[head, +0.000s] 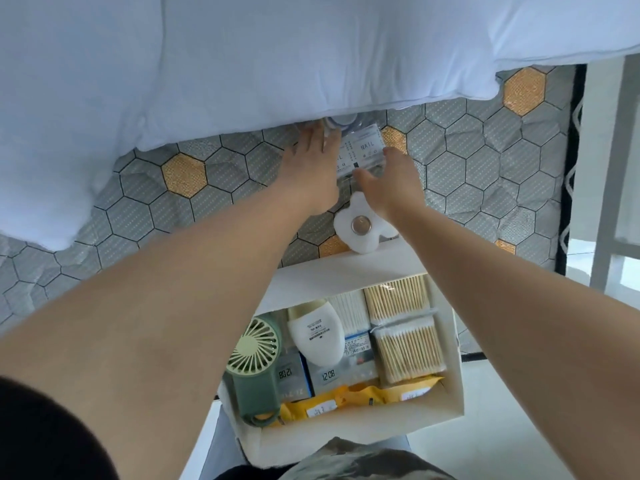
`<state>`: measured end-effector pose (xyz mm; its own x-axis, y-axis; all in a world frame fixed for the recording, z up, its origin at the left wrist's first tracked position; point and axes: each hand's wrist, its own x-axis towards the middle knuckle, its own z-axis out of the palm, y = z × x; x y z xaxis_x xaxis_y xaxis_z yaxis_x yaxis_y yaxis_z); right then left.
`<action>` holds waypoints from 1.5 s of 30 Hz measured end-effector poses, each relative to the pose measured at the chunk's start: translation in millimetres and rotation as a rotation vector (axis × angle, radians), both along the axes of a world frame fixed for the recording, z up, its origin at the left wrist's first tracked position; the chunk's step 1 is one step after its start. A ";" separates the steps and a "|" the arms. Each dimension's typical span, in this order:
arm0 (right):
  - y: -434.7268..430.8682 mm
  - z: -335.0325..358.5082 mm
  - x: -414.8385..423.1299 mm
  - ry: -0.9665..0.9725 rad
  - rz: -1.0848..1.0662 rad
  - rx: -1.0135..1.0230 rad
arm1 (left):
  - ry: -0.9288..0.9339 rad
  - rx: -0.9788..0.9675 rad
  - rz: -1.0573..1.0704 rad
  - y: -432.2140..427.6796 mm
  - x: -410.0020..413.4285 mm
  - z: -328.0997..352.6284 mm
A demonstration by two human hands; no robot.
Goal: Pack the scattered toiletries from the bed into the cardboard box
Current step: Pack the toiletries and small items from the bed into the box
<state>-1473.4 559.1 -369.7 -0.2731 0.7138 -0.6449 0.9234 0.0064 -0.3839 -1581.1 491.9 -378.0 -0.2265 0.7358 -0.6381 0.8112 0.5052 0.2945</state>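
Observation:
The white box (pixel 346 268) stands open against the bed's near edge. It holds a green hand fan (pixel 254 362), a white bottle (pixel 317 334), cotton swab packs (pixel 405 348) and yellow packets (pixel 363 398). On the hexagon-patterned mattress (pixel 485 157), a clear packet marked NAIL (pixel 363 150) lies partly under the white duvet (pixel 242 57). My left hand (pixel 311 168) reaches with straight fingers to a small item at the duvet's edge. My right hand (pixel 391 181) is spread over the packet's near end. A white flower-shaped item (pixel 360 225) lies by the box's far rim.
The duvet covers the far and left parts of the bed. A white frame (pixel 609 168) stands right of the mattress's black-and-white edge. White floor shows to the right of the box. My lap is at the bottom.

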 end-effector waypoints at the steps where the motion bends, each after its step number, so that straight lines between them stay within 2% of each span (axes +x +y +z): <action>1: 1.7 -2.9 -1.8 0.006 0.019 -0.005 | 0.027 0.003 -0.014 -1.8 2.6 -2.1; 4: 3.4 -8.8 -6.2 -0.019 0.063 0.012 | 0.108 0.011 -0.015 -6.8 11.7 -4.3; 8: 0.9 -10.7 -8.8 -0.091 0.045 0.024 | 0.108 -0.043 0.035 -15.0 20.2 -1.4; 11: -2.2 -9.6 -8.6 -0.009 0.033 -0.011 | 0.080 -0.019 0.107 -19.6 20.8 1.4; 14: -5.3 0.9 -3.8 0.098 0.009 -0.064 | 0.070 0.008 0.307 -20.4 17.5 5.8; 18: -10.0 18.7 8.9 0.189 -0.047 -0.185 | -0.119 -0.028 0.471 -26.9 20.2 9.3; 24: -6.7 62.6 24.5 0.350 -0.186 -0.292 | -0.246 0.191 0.753 -40.4 39.8 48.8; 29: -14.7 102.8 50.4 0.455 -0.254 -0.323 | -0.280 0.347 0.791 -62.0 64.4 99.0; 34: -30.8 136.8 88.8 0.527 -0.208 -0.446 | -0.275 0.394 0.904 -95.8 103.5 140.0; 37: -42.2 143.2 107.4 0.447 -0.102 -0.434 | -0.293 0.369 0.998 -114.3 132.2 146.5; 39: -50.3 136.1 115.7 0.342 -0.030 -0.395 | -0.306 0.281 0.940 -123.5 151.5 146.0; 41: -58.2 125.7 119.9 0.242 0.047 -0.330 | -0.302 0.173 0.769 -130.4 167.4 141.1; 45: -61.4 113.7 118.4 0.171 0.081 -0.215 | -0.041 -0.013 0.379 -138.1 179.6 129.2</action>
<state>-1355.0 497.8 -256.0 -0.4413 0.5375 -0.7186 0.8449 -0.0209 -0.5345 -1401.5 353.9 -248.8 -0.4557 0.5960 -0.6611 0.5535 0.7714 0.3139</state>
